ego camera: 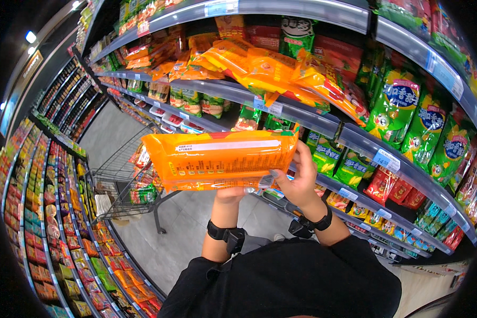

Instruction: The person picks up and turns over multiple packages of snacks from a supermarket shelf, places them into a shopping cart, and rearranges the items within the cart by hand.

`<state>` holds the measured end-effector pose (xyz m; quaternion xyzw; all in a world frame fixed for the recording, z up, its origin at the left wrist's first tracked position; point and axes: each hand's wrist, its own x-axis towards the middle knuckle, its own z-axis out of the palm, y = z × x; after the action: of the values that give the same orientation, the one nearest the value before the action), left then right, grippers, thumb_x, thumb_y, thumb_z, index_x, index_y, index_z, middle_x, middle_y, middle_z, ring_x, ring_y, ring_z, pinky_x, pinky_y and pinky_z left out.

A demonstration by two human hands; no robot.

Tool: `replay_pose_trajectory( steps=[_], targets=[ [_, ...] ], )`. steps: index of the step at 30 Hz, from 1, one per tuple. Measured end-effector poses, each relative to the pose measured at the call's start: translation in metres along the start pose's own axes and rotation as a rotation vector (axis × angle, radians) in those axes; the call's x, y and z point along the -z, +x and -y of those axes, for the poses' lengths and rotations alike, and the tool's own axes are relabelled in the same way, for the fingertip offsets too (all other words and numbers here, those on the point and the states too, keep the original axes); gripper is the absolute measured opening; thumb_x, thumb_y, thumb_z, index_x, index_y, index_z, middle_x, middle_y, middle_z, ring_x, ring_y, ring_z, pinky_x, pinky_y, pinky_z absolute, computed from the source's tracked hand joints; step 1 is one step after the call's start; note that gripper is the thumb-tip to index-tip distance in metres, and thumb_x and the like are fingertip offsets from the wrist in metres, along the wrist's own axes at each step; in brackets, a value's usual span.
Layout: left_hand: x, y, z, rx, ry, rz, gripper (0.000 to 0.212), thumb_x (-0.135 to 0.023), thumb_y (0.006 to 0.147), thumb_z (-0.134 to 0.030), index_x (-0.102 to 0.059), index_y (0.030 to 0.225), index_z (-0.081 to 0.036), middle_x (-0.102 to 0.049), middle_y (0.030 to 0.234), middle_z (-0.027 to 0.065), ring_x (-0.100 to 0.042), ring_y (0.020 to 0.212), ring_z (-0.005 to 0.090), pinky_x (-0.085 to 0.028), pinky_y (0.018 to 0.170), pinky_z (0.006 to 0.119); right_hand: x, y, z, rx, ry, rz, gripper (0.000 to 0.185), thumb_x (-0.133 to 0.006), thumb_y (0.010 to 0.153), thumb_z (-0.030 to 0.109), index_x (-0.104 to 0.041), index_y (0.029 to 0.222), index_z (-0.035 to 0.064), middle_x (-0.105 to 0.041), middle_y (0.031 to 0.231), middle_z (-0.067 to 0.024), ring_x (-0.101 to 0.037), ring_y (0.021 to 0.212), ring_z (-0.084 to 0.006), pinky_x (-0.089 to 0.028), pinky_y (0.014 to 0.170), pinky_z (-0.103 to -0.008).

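An orange plastic food packet (226, 159) is held up in front of my body, its printed back towards me. My right hand (302, 179) grips its right end, with the thumb on the near face by a barcode. From below, my left hand (232, 194) supports the lower edge; most of its fingers are hidden behind the packet. Dark straps with small black devices circle both wrists. Just beyond the packet, similar orange packets (270, 69) lie in a heap on a shelf.
Green sausage packets (395, 107) stand along the shelf at right, above red packets (381, 185) on a lower tier. A wire shopping cart (119, 179) holding several packages stands at left on the grey tiled floor (183, 226). Another stocked shelf unit (63, 222) curves along the far left.
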<state>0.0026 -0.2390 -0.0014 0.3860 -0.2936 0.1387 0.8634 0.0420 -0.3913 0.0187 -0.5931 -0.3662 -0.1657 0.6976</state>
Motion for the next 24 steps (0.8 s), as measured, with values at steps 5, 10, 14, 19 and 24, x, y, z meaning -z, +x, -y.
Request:
replay_pose_trajectory(
  steps=[5, 10, 14, 19, 24],
  targets=[
    [0.022, -0.003, -0.023, -0.02, 0.025, -0.116, 0.083, -0.054, 0.044, -0.002, -0.035, 0.125, -0.007, -0.045, 0.121, 0.0128, -0.042, 0.112, 0.0313, -0.033, 0.095, 0.041, -0.034, 0.006, -0.008, -0.057, 0.035, 0.0, 0.053, -0.065, 0.072, 0.01, -0.036, 0.115, -0.0031, -0.061, 0.091, -0.015, -0.059, 0.087, -0.0187, -0.044, 0.077, -0.028],
    [0.067, -0.012, -0.072, 0.104, 0.149, -0.239, 0.079, -0.059, 0.049, -0.002, -0.037, 0.124, -0.005, -0.045, 0.121, 0.0115, -0.043, 0.112, 0.0274, -0.034, 0.095, 0.038, -0.101, 0.021, -0.031, -0.183, 0.212, -0.007, 0.043, -0.06, 0.077, 0.007, -0.036, 0.111, -0.0015, -0.061, 0.089, -0.0122, -0.059, 0.082, -0.014, -0.045, 0.073, -0.0256],
    [0.113, -0.022, -0.127, 0.074, 0.201, -0.351, 0.067, -0.058, 0.051, 0.002, -0.043, 0.116, -0.003, -0.05, 0.113, 0.0091, -0.047, 0.106, 0.0239, -0.037, 0.091, 0.035, -0.165, 0.041, -0.044, -0.331, 0.484, 0.089, 0.039, -0.057, 0.08, 0.007, -0.035, 0.111, -0.0008, -0.059, 0.097, -0.0126, -0.057, 0.085, -0.0129, -0.046, 0.072, -0.0256],
    [0.138, -0.002, -0.195, 0.065, 0.279, -0.454, 0.061, -0.06, 0.057, -0.004, -0.042, 0.116, -0.001, -0.051, 0.11, 0.0084, -0.048, 0.104, 0.0212, -0.037, 0.089, 0.032, -0.228, 0.072, -0.055, -0.533, 0.864, 0.15, 0.049, -0.05, 0.08, 0.013, -0.031, 0.123, -0.0012, -0.048, 0.115, -0.0123, -0.05, 0.103, -0.0173, -0.039, 0.088, -0.0285],
    [0.181, 0.015, -0.228, 0.198, 0.488, -0.509, 0.055, -0.061, 0.069, -0.016, -0.04, 0.116, 0.002, -0.049, 0.112, 0.0084, -0.046, 0.105, 0.0181, -0.034, 0.09, 0.03, -0.269, 0.101, -0.078, -0.632, 1.088, 0.207, 0.063, -0.052, 0.076, 0.018, -0.024, 0.13, -0.0004, -0.036, 0.128, -0.0136, -0.037, 0.118, -0.0238, -0.028, 0.099, -0.0349]
  ],
)
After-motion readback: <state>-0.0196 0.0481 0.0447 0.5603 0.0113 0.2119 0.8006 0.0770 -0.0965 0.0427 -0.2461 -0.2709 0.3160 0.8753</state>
